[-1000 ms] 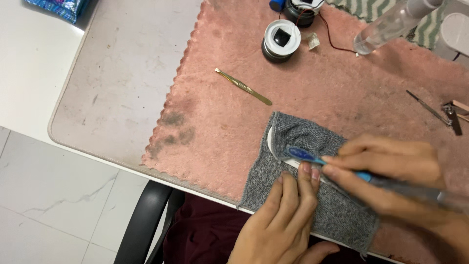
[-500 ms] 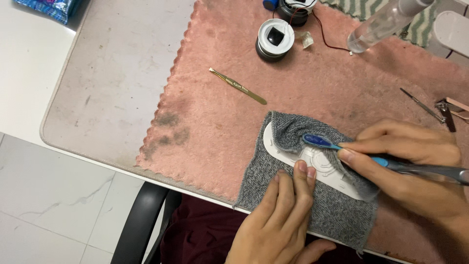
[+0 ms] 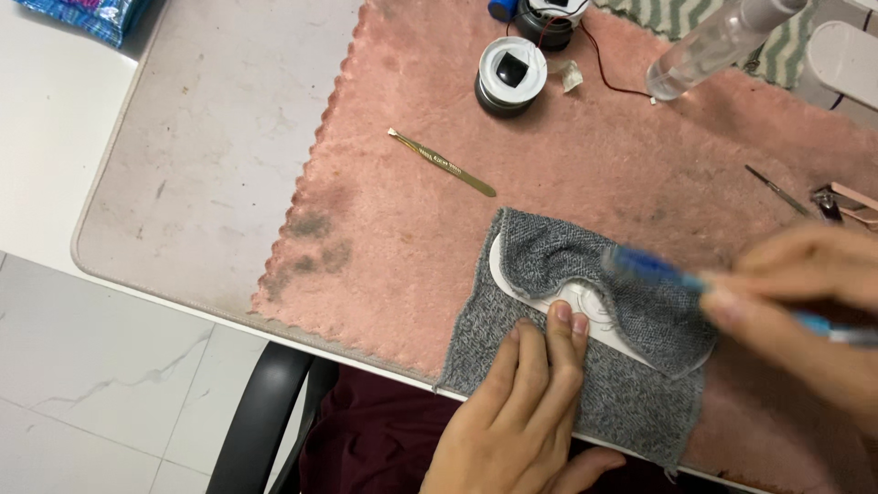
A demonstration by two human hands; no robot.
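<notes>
Here, right hand (image 3: pixel 805 302) pinched around a blue toothbrush (image 3: pixel 654 270), blurred, its head over a white shoe insole (image 3: pixel 585 306), left hand (image 3: pixel 526 402) fingertips flat pressing the insole and grey cloth (image 3: pixel 594 402), pink towel (image 3: pixel 567 183) beneath, gold tweezers (image 3: pixel 442 163) well apart.

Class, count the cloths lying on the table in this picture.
3: a pink towel covering the table, a grey knit cloth on it, and a green striped cloth at the far edge.

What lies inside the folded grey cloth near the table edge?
A flat white curved-edged object shows between the layers of the grey cloth, pinned by the left hand. The cloth covers the rest, so its full shape cannot be told.
</notes>
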